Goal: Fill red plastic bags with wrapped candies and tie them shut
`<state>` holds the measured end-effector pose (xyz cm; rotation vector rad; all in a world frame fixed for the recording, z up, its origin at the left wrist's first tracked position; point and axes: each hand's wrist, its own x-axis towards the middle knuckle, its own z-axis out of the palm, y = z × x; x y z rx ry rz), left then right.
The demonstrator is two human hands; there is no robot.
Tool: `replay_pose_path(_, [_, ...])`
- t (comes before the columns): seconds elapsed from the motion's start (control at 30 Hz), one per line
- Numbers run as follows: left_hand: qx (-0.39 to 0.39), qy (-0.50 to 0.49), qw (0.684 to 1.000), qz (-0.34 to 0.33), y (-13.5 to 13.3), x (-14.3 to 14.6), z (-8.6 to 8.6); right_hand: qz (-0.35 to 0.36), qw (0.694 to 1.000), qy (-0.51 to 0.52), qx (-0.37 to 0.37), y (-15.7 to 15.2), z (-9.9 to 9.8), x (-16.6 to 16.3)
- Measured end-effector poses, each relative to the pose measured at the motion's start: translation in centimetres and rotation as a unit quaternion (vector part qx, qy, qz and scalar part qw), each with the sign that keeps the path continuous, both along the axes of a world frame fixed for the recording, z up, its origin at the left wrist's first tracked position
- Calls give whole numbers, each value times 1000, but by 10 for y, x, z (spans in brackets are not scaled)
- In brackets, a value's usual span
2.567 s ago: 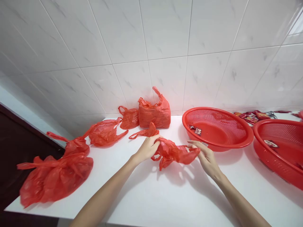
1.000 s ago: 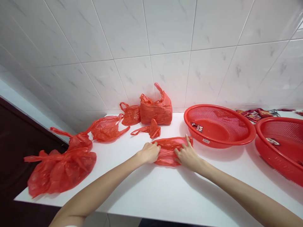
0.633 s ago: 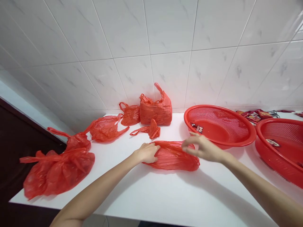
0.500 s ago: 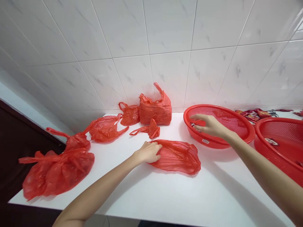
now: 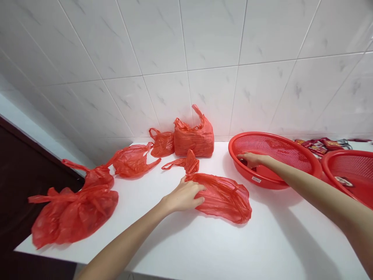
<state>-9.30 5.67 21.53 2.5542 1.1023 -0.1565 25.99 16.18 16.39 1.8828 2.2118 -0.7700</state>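
A flattened red plastic bag lies on the white table in front of me. My left hand grips the bag's left end with curled fingers. My right hand reaches into the round red basket at its left side. Its fingers curl down over a small dark packet on the basket's floor, which is mostly hidden under them.
Several other red bags sit along the wall and at the left: a full knotted one, a small one, a crumpled strip, and bigger ones by the table's left edge. A second red basket and loose packets are at the right.
My right hand let go of the bag, moved right and dropped into the basket onto the packet. My left hand stayed gripping the bag, which has spread out flat.
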Motion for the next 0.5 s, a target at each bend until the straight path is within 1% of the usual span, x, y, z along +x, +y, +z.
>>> replay_pose_path(0.17, [-14,-12,1000,-3,1,2,0,10,997,80,3,-9,5,-6])
replay_pose_path(0.33, [-8,-26,1000,-4,1,-1,-3,-3,989,150,-2,-14,14,-14])
replay_pose_path(0.4, [22,-44,999,-4,3,-6,-5,-16,983,184,-6,-14,22,-13])
replay_pose_path(0.5, [101,-62,993,21,8,-15,-9,-45,966,255,18,-16,41,-8])
